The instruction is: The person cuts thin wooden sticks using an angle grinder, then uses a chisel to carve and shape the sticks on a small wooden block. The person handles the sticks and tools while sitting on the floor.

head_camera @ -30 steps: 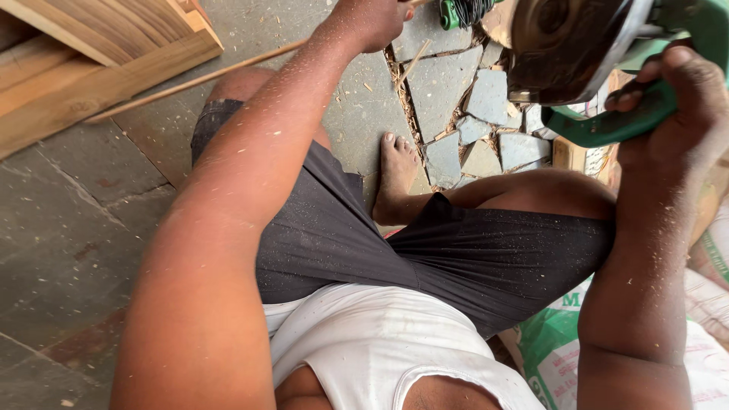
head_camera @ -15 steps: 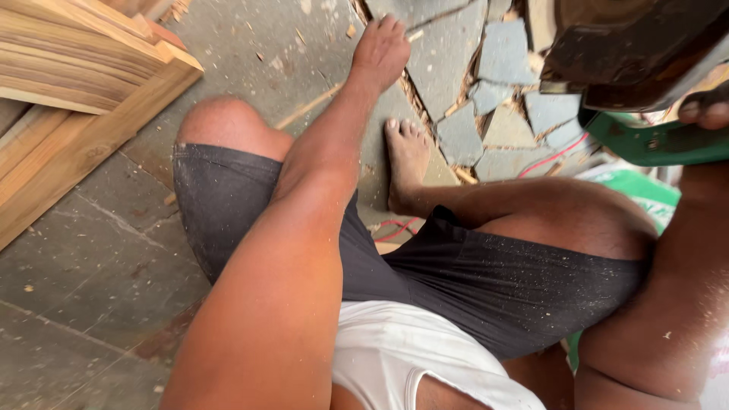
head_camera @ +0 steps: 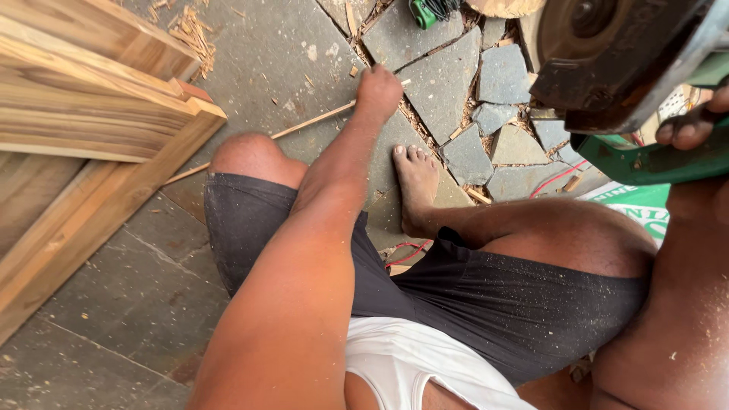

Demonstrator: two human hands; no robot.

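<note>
I sit on a stone-slab floor (head_camera: pixel 281 53) with one leg folded and a bare foot (head_camera: pixel 416 182) flat on the slabs. My left arm reaches forward, and my left hand (head_camera: pixel 377 91) is closed around a thin wooden strip (head_camera: pixel 304 123) lying on the floor. Raised at the upper right is a green circular saw (head_camera: pixel 607 53) with a dark blade guard. My right hand (head_camera: pixel 687 129) grips its green handle, with only the fingertips showing.
A stack of wooden boards and frames (head_camera: pixel 99 121) fills the left side. Wood chips and splinters (head_camera: pixel 190 30) lie near it. Red wire (head_camera: pixel 558 178) runs over the broken slabs, and a green-and-white sack (head_camera: pixel 638 205) lies at the right. A green tool (head_camera: pixel 425 11) sits at the top edge.
The view has tilted down and left. My left hand went from spread on the floor to closed around the thin strip. The saw stays raised at the upper right.
</note>
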